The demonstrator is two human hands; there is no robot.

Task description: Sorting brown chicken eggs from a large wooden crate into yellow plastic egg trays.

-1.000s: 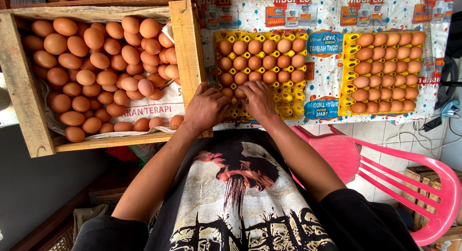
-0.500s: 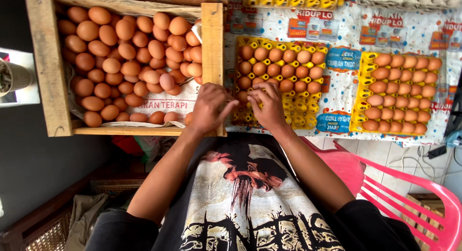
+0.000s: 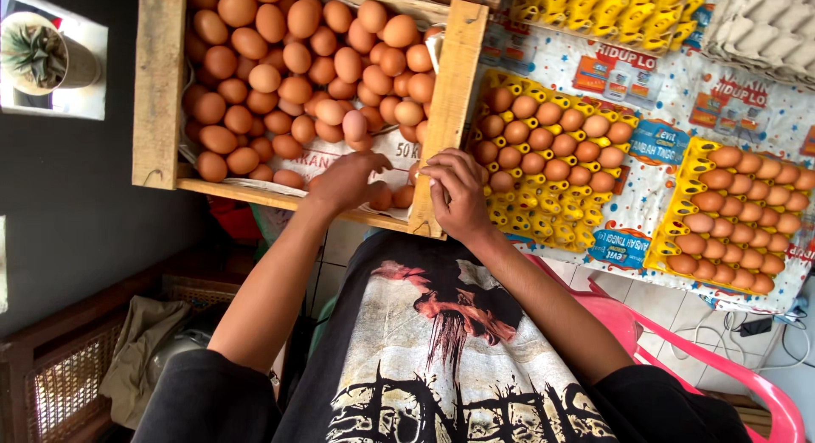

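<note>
While both bare hands are working at the near edge of the wooden crate, the readings below are applying.

Left hand: reaching into the near right corner of the open wooden slat crate; fingers are curling loosely over the loose brown eggs there, with one pale brown egg resting at the fingertips. Whether that egg is being pinched or only touched cannot be told.

Right hand: hovering over the crate's right side board, fingers bunched narrow toward the left hand; whether anything is being held inside them cannot be told.

Thing in hand: the pale brown egg is lying just beyond the left fingertips, on the far side of the hand, against the heap of brown eggs filling the crate.

Long axis: the egg is standing roughly upright in the view, pointing away from the person.

Nearer hand: the left hand is touching or nearly touching the egg; the right hand is sitting just beside it, across the side board.

Neighbouring carrier: a yellow moulded egg tray, part filled with brown eggs, is lying just right of the crate; its near rows are showing empty cups close to the right hand.

Further carrier: a second yellow tray, nearly full, is lying well right on the printed cloth.
</note>
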